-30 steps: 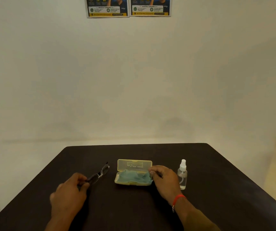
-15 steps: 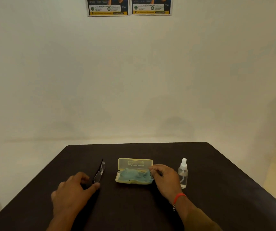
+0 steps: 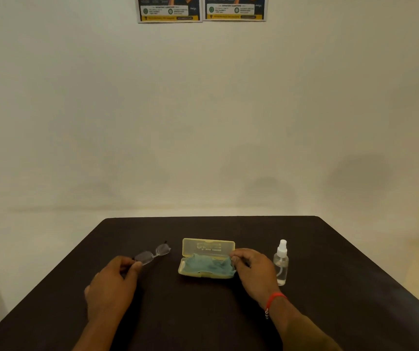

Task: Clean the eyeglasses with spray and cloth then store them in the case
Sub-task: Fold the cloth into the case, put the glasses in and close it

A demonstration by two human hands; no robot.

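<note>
One head-worn wide-angle view looks forward and slightly down from the near edge of a dark tabletop point(image 3: 330, 287). The pale wall point(image 3: 203, 110) fills the upper two thirds of the frame, with two posters point(image 3: 201, 8) cut off at the top edge. The tabletop occupies the lower third, close to the camera, its far edge running across mid-frame.

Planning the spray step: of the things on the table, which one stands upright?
The spray bottle, right of the open case and beside the right hand. The case and eyeglasses lie flat.
</note>
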